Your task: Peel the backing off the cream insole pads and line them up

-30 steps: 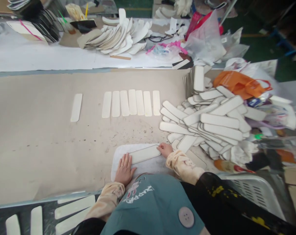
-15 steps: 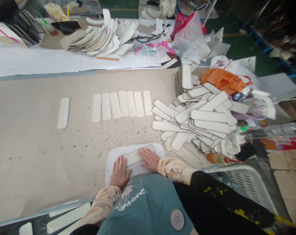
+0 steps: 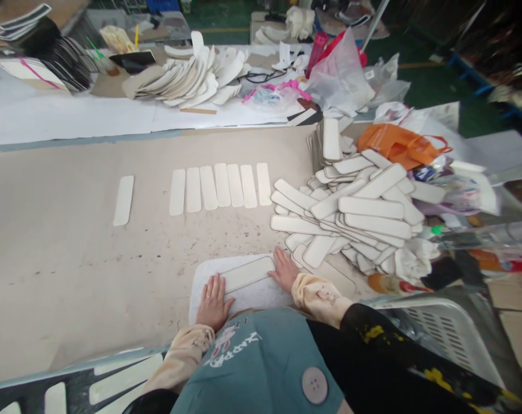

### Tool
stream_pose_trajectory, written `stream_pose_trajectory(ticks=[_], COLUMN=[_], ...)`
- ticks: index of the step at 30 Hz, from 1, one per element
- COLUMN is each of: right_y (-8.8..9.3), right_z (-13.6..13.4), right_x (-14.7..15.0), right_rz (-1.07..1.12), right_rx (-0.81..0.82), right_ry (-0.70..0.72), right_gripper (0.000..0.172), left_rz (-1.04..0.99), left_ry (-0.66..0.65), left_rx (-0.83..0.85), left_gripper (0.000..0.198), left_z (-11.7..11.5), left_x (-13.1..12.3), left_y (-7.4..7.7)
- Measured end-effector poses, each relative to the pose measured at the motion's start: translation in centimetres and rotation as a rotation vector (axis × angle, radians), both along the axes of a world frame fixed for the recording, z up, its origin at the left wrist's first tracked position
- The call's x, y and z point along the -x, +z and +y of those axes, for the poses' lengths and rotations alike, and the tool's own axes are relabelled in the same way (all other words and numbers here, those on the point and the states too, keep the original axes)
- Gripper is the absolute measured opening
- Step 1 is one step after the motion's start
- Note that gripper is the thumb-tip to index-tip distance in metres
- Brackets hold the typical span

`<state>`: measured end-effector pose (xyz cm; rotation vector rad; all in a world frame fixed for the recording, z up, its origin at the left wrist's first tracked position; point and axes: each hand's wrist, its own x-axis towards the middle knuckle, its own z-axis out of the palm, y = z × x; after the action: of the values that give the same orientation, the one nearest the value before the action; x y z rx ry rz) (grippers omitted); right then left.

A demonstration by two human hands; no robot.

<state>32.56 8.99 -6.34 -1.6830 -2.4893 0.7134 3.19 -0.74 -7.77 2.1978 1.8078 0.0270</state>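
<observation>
My two bare hands bracket a long, off-white, round-cornered strip with a thin dark edge (image 3: 248,274), lying flat and aslant on a pale, round-cornered sheet (image 3: 263,296). The left hand (image 3: 213,302), open and palm down, has its fingertips at the strip's left end; the right hand (image 3: 286,270), also open, fingers extended, is at the other end. Neither grips anything. Beyond the pale sheet, seven slim, cream, round-cornered pieces (image 3: 222,185) form a row on the beige, smudged tabletop (image 3: 84,276), with one lone matching piece (image 3: 123,200) farther to the sheet's left. Beyond the pale sheet and to its right sprawls a jumbled heap of dark-edged white strips (image 3: 371,210).

Trouble, as I judge it, would most likely come from uneven pressure: if one palm bears harder than the other, the strip could pivot or creep across the pale sheet, and the sheet itself might ruck or slide. The heap is the other worry. Its strips cross at many angles, and a nudge from my cream, patterned right sleeve (image 3: 321,293) could tip a few toward the pale sheet.
</observation>
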Motion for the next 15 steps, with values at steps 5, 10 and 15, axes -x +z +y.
stream_pose_trajectory(ticks=[5, 10, 15], right_y=[0.5, 0.1, -0.2], right_z=[1.2, 2.1, 3.3], right_x=[0.1, 0.9, 1.4], right_rz=[0.124, 0.188, 0.109], right_rx=[0.026, 0.074, 0.124], right_ry=[-0.141, -0.092, -0.061], right_gripper=[0.051, 0.034, 0.02], left_rz=[-0.275, -0.416, -0.294], left_ry=[0.227, 0.804, 0.834], left_rx=[0.006, 0.002, 0.156], left_gripper=[0.06, 0.054, 0.05], left_z=[0.4, 1.7, 2.7], left_x=[0.6, 0.4, 0.3], left_y=[1.0, 2.3, 3.0])
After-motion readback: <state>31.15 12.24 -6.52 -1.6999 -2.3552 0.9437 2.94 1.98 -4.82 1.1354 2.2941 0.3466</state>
